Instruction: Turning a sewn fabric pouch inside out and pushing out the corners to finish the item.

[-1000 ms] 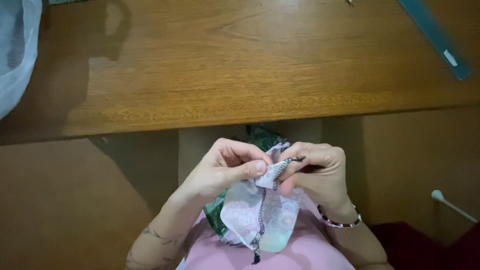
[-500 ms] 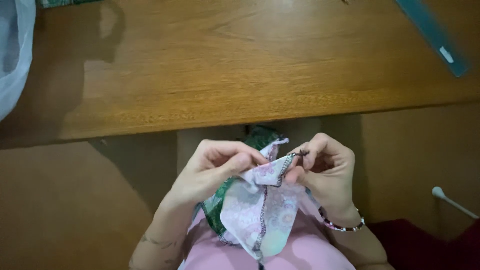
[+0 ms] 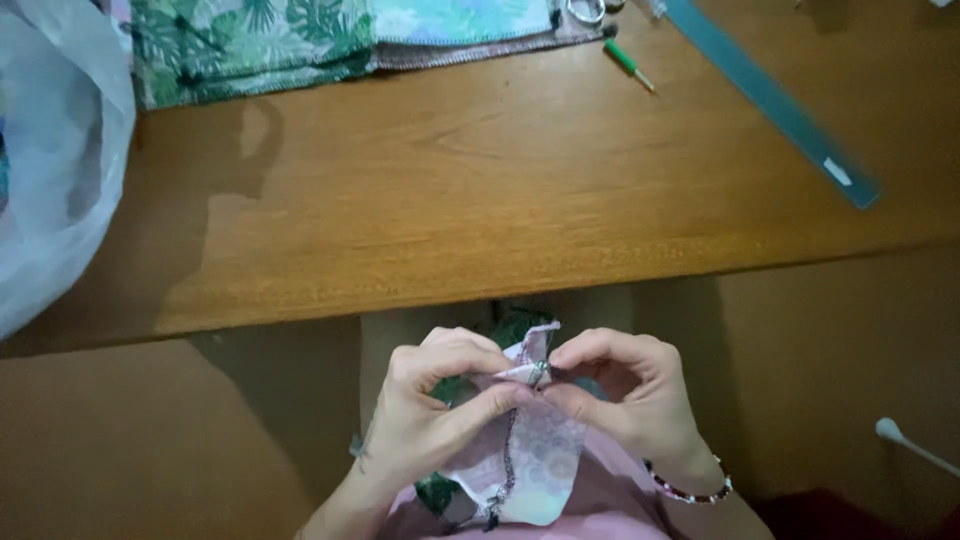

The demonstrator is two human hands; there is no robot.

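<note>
1. Since a second ago our view has tipped up, so more of the surface (image 3: 520, 200) shows, and our two hands have drawn closer at the top edge of the small fabric piece (image 3: 535, 460).
2. We judge the work has moved to the very end of the dark stitched line (image 3: 510, 460), near the corner.
3. Our left hand (image 3: 435, 410) pinches the folded top of the fabric piece between thumb and fingers; our right hand (image 3: 625, 395) is closed on the same spot from the other side, fingertips touching the left's. Whether it holds a tool we cannot tell.
4. That fabric piece hangs below the surface edge, over our lap, pale with a green leafy lining.
5. Counted on the surface: one stack of folded leafy cloth (image 3: 300, 40) at the far edge, one long clear ruler (image 3: 770, 100) lying aslant at the right, one small green-handled tool (image 3: 628, 65), one white plastic bag (image 3: 50, 160) at the left.
6. One beaded bracelet (image 3: 690, 490) sits on our right wrist.
</note>
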